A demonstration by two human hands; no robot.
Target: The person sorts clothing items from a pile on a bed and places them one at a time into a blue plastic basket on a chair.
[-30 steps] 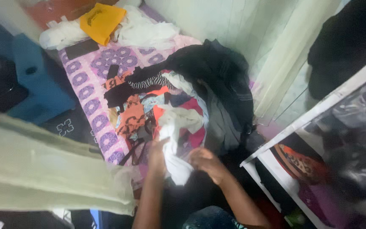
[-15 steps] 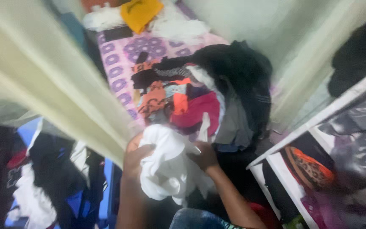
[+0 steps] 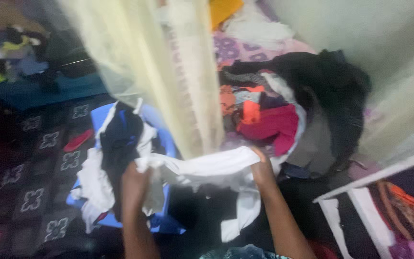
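Holding one white garment (image 3: 207, 168), two hands (image 3: 135, 180) (image 3: 262, 170)

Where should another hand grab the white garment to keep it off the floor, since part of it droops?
Take the hanging lower flap of the white garment from below. The left hand and right hand hold the top edge stretched, so only that flap sags.

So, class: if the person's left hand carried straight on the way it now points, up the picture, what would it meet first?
Probably the dark garment heaped with white clothes in the blue tub just beyond the left hand, which grips the white cloth. Depth is unclear.
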